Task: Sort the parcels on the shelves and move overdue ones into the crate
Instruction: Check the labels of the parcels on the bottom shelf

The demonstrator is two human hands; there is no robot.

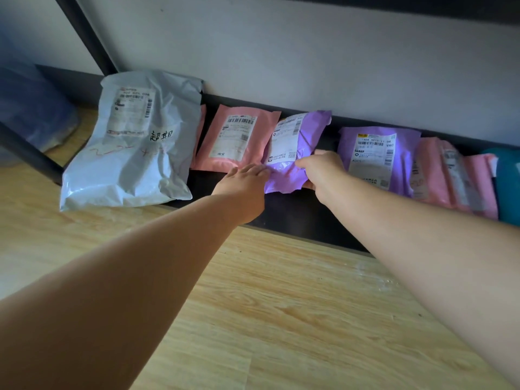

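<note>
My right hand [320,167] pinches the lower right edge of the purple parcel [305,133], fingers curled into the crumpled plastic. My left hand [247,175] lies with straight fingers against its lower left corner. The parcel is a glossy, wrinkled bag with a white barcode label, tilted up on the low black shelf [281,212] between a pink parcel [236,139] and a second purple parcel [377,156].

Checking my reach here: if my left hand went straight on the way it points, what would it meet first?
The middle purple parcel, which your right hand pinches. Your left hand seems to touch its lower left edge with straight fingers. Beyond the parcel is probably the wall, though depth is unclear.
</note>
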